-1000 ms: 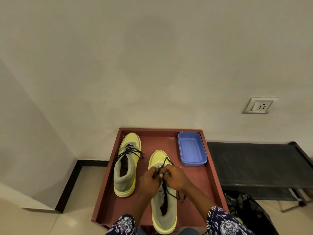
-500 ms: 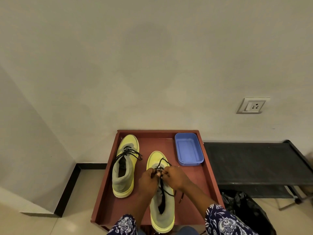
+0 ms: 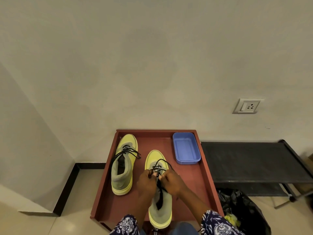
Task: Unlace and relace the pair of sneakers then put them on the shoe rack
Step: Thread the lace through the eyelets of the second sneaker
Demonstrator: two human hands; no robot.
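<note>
- Your left hand and right hand are both pinched on the black lace of the near sneaker, right at the upper eyelets, knuckles almost touching. A loop of lace arcs out toward the toe.
- Honestly can't tell from here whether you're pulling the lace out or threading it back in. The crossings over the tongue look laced and a tail hangs down into the shoe mouth.
- The far sneaker sits to the left on the same red tray, laced, ends splayed loose over the sides. Whether it's been redone or not touched yet, no idea.
- Blue tub at the tray's back right corner is empty.
- Still to do for sure: both shoes onto the black rack just right of the tray. Nothing's on its top shelf.
- So I'd guess you're midway at best.
</note>
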